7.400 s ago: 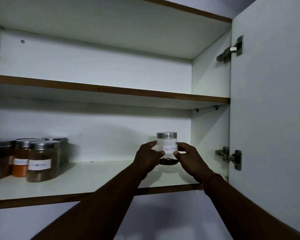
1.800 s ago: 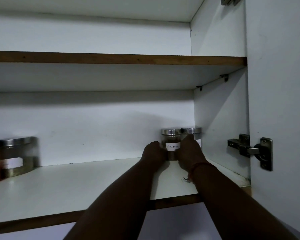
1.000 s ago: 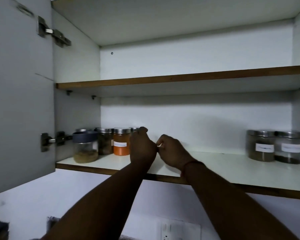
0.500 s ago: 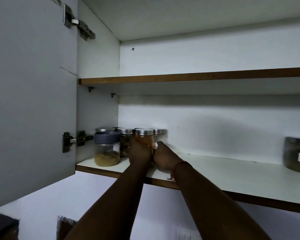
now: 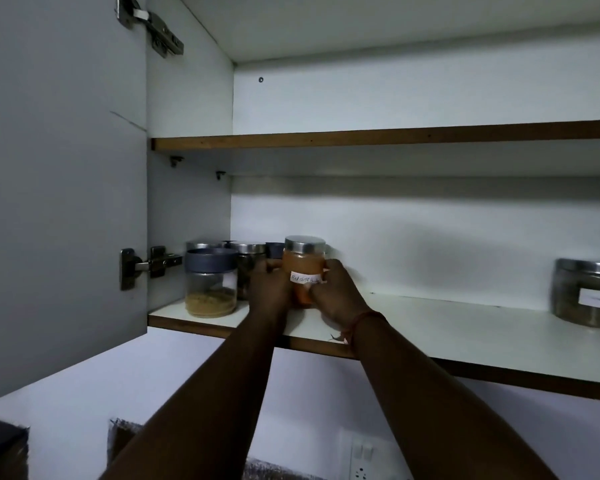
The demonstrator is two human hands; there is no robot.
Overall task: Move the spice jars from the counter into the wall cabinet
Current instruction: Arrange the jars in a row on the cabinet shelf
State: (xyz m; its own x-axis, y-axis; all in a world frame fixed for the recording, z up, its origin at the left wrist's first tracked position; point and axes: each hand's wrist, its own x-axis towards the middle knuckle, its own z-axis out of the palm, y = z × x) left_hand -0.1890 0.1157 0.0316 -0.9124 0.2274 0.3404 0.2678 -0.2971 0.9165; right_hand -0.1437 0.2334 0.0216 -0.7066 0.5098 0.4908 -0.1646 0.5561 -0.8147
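I see both hands up at the lower shelf [image 5: 430, 327] of the open wall cabinet [image 5: 395, 95]. Left hand [image 5: 269, 289] and right hand [image 5: 336, 296] are wrapped around the orange spice jar [image 5: 303, 268] from either side, fingers curled on the glass, thumbs toward the front. So both are grasping it, firm two-handed hold. The jar is upright, silver lid [image 5: 305, 244] on top, white handwritten label [image 5: 305, 278] facing me, text too blurry to read fully. Can't tell if its base sits on the shelf or is just above it; the hands cover the bottom.

Just left of it, a clear jar with a blue-grey lid [image 5: 211, 282], tan powder in the bottom, standing at the front left corner of the shelf. Behind that, a cluster of silver-lidded jars [image 5: 248, 261], dark contents, partly hidden by the left hand, count unclear. Far right on the same shelf, well apart, a wide jar with a silver lid and white label [image 5: 586, 292], cut by the frame edge.

Upper shelf [image 5: 378, 136] has a brown edge. The left door [image 5: 59, 174] is swung open, hinges [image 5: 149, 265] visible. Red thread on the right wrist [image 5: 361, 323]. A wall socket [image 5: 361, 459] sits below the cabinet.
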